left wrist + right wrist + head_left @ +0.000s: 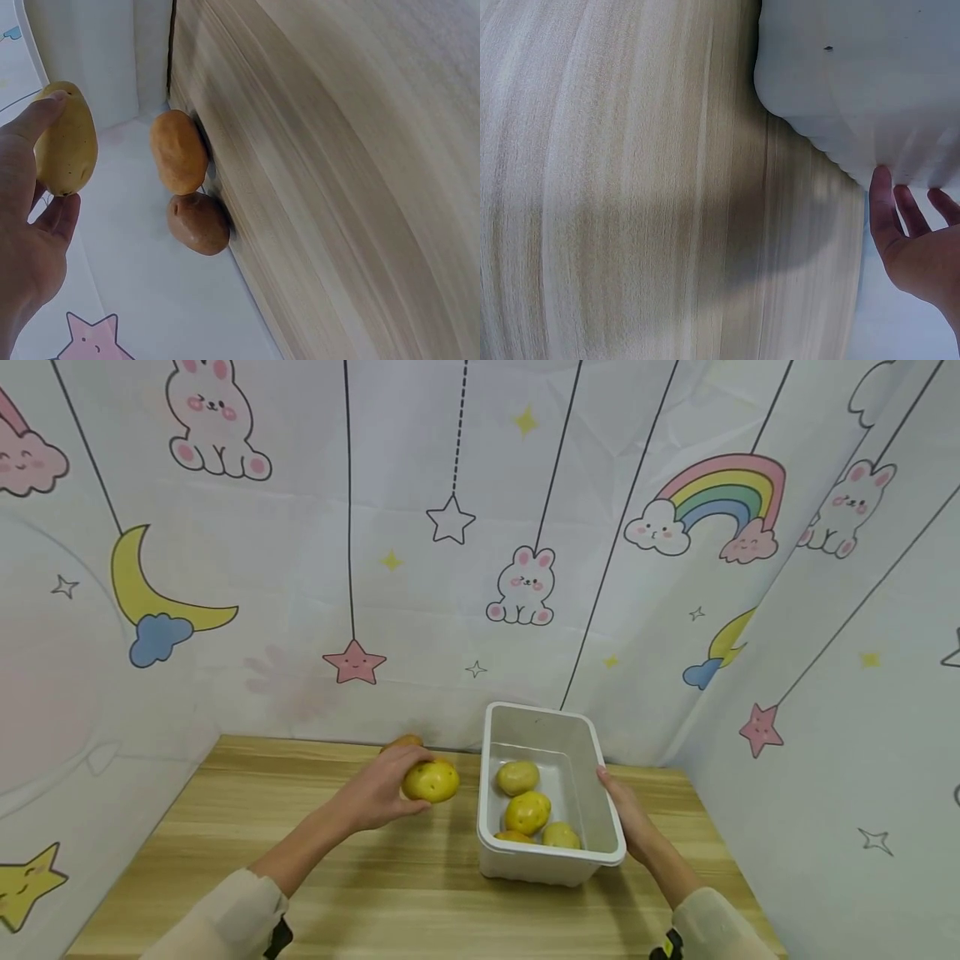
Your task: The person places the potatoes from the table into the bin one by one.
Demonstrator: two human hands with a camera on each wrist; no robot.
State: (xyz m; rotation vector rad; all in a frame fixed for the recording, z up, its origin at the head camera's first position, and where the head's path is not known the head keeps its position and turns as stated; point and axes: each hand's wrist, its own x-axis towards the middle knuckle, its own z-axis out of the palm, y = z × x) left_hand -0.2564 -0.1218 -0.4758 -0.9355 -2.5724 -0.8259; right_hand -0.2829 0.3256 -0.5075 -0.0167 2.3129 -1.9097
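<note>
- The left hand (386, 787) pinches a yellow potato (432, 782), thumb and fingers parted by the potato's width and curled about its sides.
- That potato is held up off the wooden table (420, 893), well apart from the white bin (491, 857), which stands at three o'clock from it.
- The right hand (633, 822) grips the bin at three o'clock: the thumb lies at the rim, and the right wrist view has curved fingertips touching the outer wall.
- Inside the bin, a bright yellow potato (528, 812) lies with a pale potato (517, 777) at twelve o'clock, a smaller pale potato (561, 836) at four, and an orange piece (513, 837) at seven, partly hidden by the front rim.
- In the left wrist view, an orange potato (178, 152) is at three o'clock from the held one; a brown potato (199, 223) touches it between five and six. Both lie at the table's back edge.
- Behind everything hangs a white cloth (412, 460), with a rainbow (722, 485) at two o'clock in the head view.
</note>
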